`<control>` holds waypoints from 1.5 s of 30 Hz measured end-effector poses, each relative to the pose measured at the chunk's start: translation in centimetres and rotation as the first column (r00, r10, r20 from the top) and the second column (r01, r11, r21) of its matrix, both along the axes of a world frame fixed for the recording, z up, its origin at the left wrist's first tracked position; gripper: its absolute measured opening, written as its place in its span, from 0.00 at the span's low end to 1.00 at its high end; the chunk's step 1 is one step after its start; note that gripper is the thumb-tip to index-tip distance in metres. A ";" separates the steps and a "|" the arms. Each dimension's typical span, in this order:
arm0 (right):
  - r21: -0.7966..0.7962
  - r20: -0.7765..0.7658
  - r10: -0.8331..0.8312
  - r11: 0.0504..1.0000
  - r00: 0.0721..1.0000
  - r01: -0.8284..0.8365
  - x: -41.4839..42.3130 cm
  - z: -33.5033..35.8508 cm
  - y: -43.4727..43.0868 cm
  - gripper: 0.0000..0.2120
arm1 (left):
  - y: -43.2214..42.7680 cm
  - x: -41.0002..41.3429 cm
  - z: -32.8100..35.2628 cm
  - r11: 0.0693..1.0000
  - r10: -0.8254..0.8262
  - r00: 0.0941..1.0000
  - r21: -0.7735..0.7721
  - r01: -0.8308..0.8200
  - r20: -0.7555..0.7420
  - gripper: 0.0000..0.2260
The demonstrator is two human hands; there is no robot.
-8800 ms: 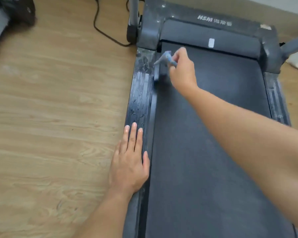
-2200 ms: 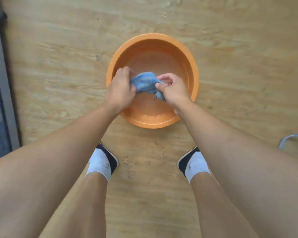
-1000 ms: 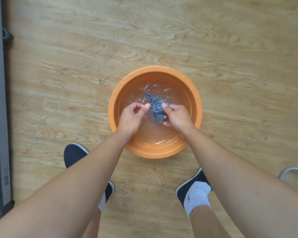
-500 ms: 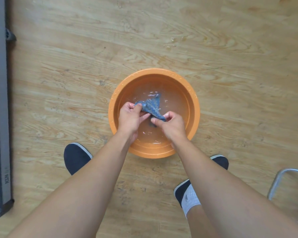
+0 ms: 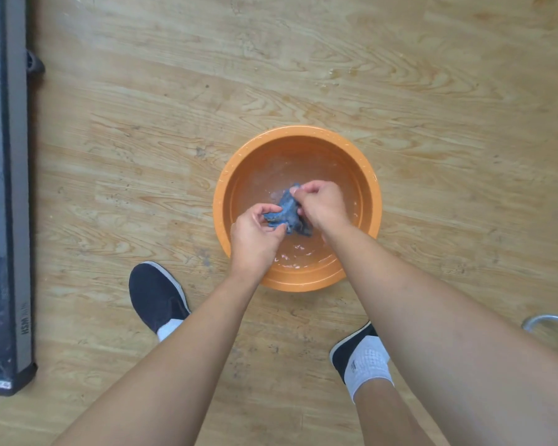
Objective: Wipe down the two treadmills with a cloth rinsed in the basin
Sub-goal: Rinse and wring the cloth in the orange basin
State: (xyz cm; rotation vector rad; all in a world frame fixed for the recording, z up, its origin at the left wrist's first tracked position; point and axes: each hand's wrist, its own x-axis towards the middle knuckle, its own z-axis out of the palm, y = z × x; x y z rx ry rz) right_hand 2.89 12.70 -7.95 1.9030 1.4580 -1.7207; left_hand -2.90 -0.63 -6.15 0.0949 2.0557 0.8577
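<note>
**One cloth, one basin, two hands**

My left hand [image 5: 255,233] and right hand [image 5: 322,204] both pinch the single blue cloth [image 5: 287,212], bunched over the water in the one orange basin [image 5: 218,207]. One treadmill [image 5: 16,188] shows only as a strip, cut off at the left edge. My right fingers hide part of the cloth.

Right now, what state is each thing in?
Round orange plastic basin: upright on wooden floor, holds shallow water.
Blue cloth: bunched, held low inside basin.
Left hand: pinching cloth.
Right hand: gripping cloth.
Grey treadmill deck: flat on floor, untouched.
</note>
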 end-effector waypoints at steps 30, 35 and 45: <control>0.128 0.091 0.007 0.992 0.996 -0.019 1.8 -3.2 -0.4 0.21 | 5.6 0.5 -4.4 0.838 0.538 0.838 -0.176 -0.517 0.098 0.23; 0.187 -0.081 0.285 0.946 0.955 -0.266 0.9 -2.4 -2.7 0.06 | 6.9 0.1 -6.2 0.847 0.521 0.790 -0.079 -0.526 0.322 0.16; 0.046 0.123 0.169 0.983 0.978 -0.176 -2.9 -5.5 -0.1 0.09 | 6.3 -1.6 -2.4 0.827 0.534 0.689 -0.130 -0.548 0.490 0.14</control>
